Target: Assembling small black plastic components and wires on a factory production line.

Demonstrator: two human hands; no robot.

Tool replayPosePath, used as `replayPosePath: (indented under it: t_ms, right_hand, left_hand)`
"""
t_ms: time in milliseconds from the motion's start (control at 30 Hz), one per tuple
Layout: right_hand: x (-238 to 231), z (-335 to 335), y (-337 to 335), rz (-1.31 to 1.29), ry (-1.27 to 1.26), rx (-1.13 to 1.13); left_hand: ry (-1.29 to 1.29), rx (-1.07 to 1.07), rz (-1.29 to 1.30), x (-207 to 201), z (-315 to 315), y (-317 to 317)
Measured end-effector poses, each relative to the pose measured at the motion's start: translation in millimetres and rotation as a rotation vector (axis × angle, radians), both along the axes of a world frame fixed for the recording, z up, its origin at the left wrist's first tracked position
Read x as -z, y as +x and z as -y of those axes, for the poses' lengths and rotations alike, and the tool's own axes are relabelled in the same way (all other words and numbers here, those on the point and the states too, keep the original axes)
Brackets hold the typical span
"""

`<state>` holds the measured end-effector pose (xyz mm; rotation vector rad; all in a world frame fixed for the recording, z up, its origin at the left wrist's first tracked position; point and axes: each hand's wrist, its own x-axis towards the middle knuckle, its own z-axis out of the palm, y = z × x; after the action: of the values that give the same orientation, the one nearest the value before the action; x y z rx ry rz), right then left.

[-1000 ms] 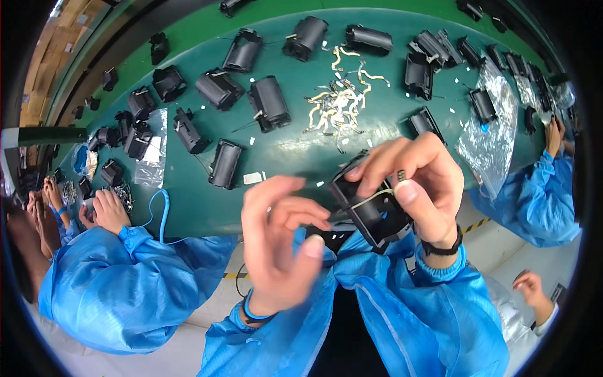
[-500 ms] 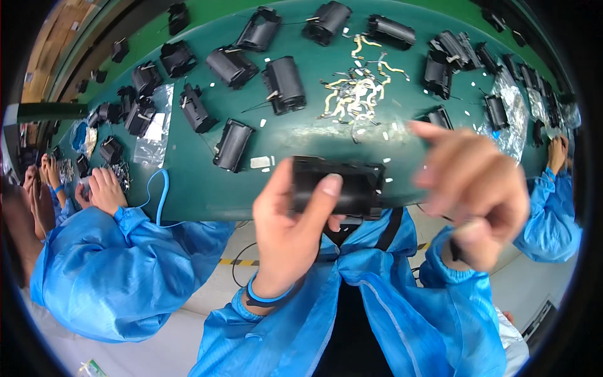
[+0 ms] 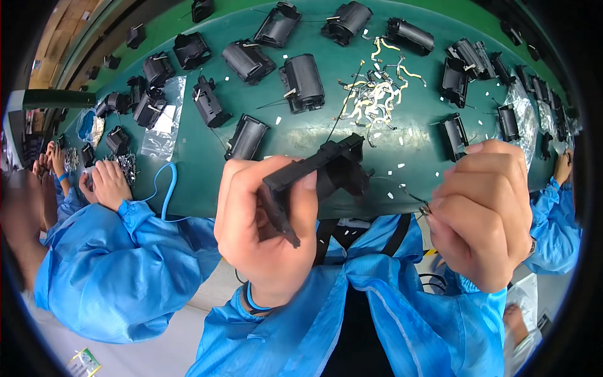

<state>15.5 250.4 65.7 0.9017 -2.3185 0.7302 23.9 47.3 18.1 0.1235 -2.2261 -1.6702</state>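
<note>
My left hand [image 3: 267,220] is closed around a black plastic housing [image 3: 314,168], gripping it by its side so that a narrow edge is turned up. A thin black wire [image 3: 344,110] sticks up and away from that housing over the table. At the right, my right hand [image 3: 480,217] pinches the small dark end of another thin wire [image 3: 402,188], which runs toward the housing. Just beyond the left hand lies a similar black housing [image 3: 247,137], and another black housing [image 3: 453,135] lies beyond the right hand.
Several more black housings [image 3: 303,83] lie across the green table [image 3: 377,201]. A tangle of white and yellow cables [image 3: 374,97] is heaped at the middle. Clear plastic bags [image 3: 164,135] lie on both sides. A co-worker's hand [image 3: 110,184] rests at the table edge on my left.
My left hand has turned the housing from lying broad side up onto its edge. My right hand, blurred before, has closed in a pinch on the wire end.
</note>
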Motion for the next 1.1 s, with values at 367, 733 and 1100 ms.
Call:
replayPosePath:
  t_ms: [367, 733, 1100]
  right_hand:
    - [0.2, 13.0, 8.7, -0.054, 0.094, 0.052]
    - [-1.7, 21.9, 11.2, -0.022, 0.151, 0.068]
    - [2.0, 24.3, 7.1, -0.019, 0.163, 0.032]
  left_hand:
    - [-0.372, 0.032, -0.225, 5.9, 4.9, 0.4]
    - [-0.435, 0.020, -0.273, 7.8, 3.5, 0.4]
    - [-0.421, 0.034, -0.267, 7.2, 2.0, -0.3]
